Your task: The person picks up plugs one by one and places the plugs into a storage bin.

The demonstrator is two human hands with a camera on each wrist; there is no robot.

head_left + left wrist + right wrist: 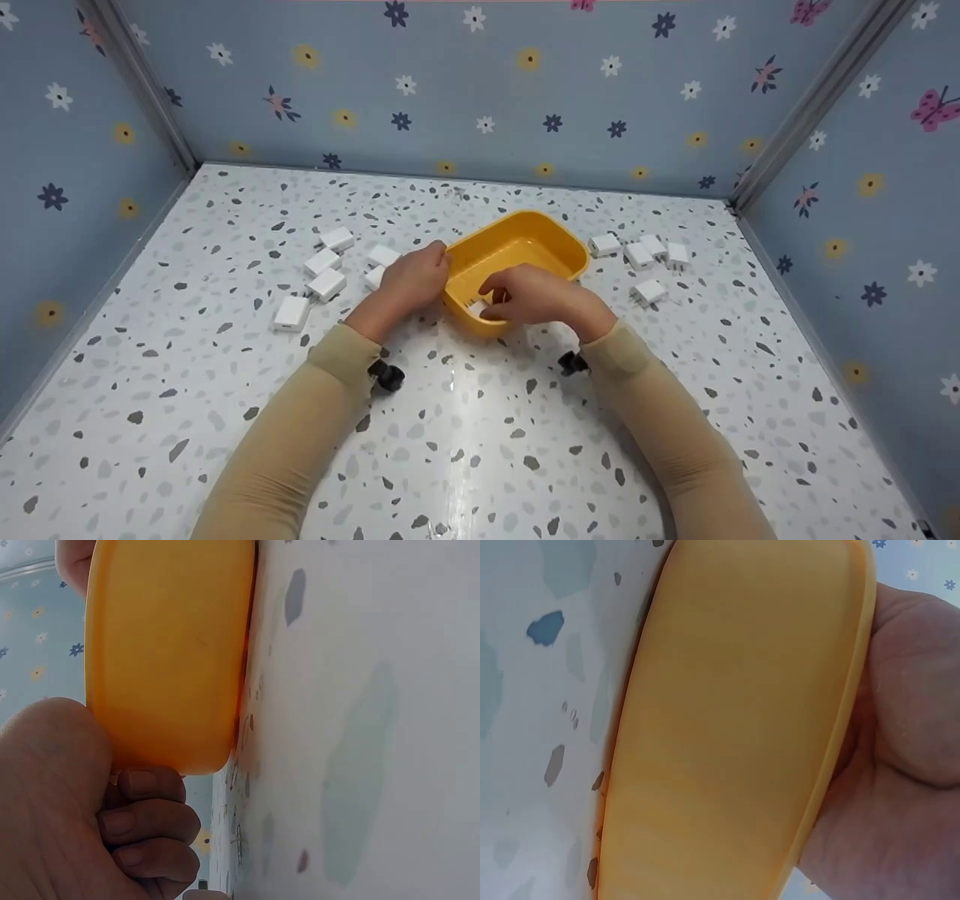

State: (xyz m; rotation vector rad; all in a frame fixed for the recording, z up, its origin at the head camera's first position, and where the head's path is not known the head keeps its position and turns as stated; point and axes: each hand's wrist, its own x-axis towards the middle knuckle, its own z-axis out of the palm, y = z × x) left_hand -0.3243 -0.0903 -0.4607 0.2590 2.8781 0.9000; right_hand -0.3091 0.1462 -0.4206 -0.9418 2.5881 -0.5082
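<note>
A yellow plastic bin [523, 225] stands on the speckled table, open side up. At its left wall, my left hand [415, 276] grips the rim; in the left wrist view the thumb lies at the rim and curled fingers [154, 821] are against the outside of the wall [172, 652]. My right hand [536, 296] reaches over the near rim into the bin. Its thumb and fingers pinch a white charger plug [478, 307] low in the near left corner, prongs showing. From the right wrist, the bin wall [727, 705] hides the fingertips and the plug.
Several white charger plugs [291, 313] lie left of the bin, two [383, 256] of them close beside my left hand. Another group of plugs [640, 256] lies to the right, with one plug [649, 291] nearer me. Flowered panels [480, 90] wall the table at the back and sides.
</note>
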